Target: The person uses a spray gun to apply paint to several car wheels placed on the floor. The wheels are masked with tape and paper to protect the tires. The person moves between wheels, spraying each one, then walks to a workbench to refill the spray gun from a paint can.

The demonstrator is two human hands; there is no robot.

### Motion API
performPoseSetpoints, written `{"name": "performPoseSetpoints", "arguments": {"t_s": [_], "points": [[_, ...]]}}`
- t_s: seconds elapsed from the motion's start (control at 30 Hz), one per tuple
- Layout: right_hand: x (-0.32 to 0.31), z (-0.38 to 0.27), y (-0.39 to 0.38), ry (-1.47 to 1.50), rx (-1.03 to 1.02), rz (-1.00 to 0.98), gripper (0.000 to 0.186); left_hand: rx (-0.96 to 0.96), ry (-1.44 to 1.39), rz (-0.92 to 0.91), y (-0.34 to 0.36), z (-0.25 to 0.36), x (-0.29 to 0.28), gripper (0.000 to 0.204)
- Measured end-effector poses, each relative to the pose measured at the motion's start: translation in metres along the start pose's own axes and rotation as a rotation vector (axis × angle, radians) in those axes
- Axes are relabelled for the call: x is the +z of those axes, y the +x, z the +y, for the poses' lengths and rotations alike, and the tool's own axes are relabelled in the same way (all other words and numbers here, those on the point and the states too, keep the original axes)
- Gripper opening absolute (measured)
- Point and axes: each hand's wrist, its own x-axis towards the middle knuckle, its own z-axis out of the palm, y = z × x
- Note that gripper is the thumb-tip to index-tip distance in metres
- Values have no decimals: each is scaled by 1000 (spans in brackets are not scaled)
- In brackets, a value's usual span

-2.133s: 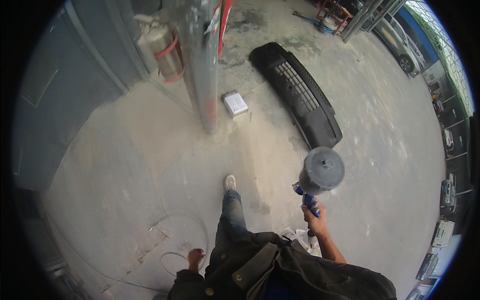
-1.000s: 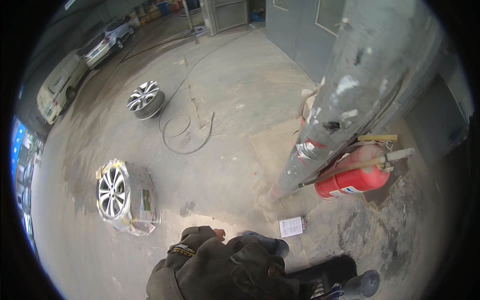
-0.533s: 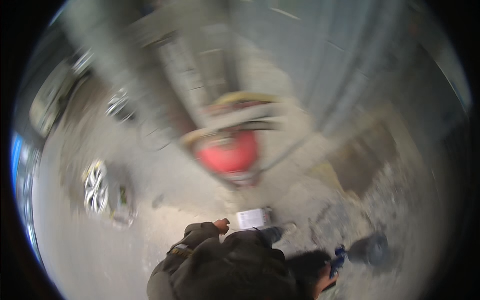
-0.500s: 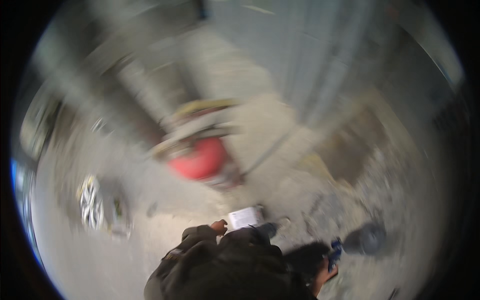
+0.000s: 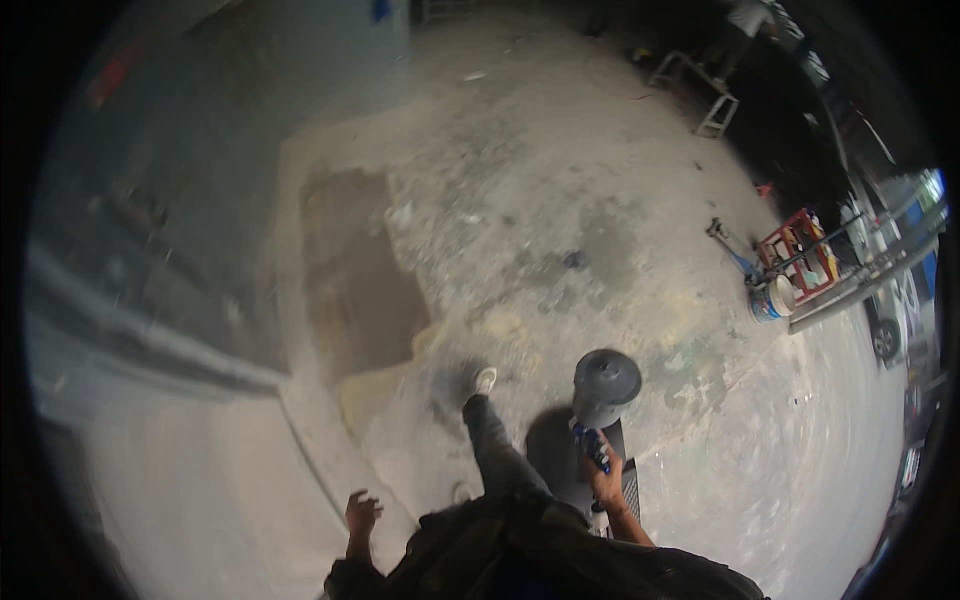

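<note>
My right hand is closed round the blue body of what looks like a spray gun. A grey, round, lidded cup sits at its far end, held out in front of me above the floor. My left hand hangs out to the left with nothing in it, its fingers loosely bent and apart. Between the two hands one of my legs is stretched forward, ending in a light shoe. A dark thing with a grid-like surface shows partly beside my right wrist.
A grey wall runs along the left, beside a brown floor patch. At the right stand a red trolley, a bucket and a long grey beam. Far off are a low stand, another person and a car.
My view has swung to the right; the red object and the white paper-like thing have left it. The spray gun now sits nearer the middle, still in my right hand.
</note>
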Motion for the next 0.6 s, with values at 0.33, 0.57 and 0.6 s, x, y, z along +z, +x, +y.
{"name": "performPoseSetpoints", "arguments": {"t_s": [0.33, 0.57, 0.6], "points": [[40, -160, 298, -279, -320, -20, 64, 105, 146, -273, 166, 197, 162, 40], [72, -292, 499, -323, -205, -217, 64, 111, -547, -468, 287, 333, 249, 53], [79, -301, 534, -320, -190, -256, 65, 186, -494, -560, 307, 347, 265, 53]]}}
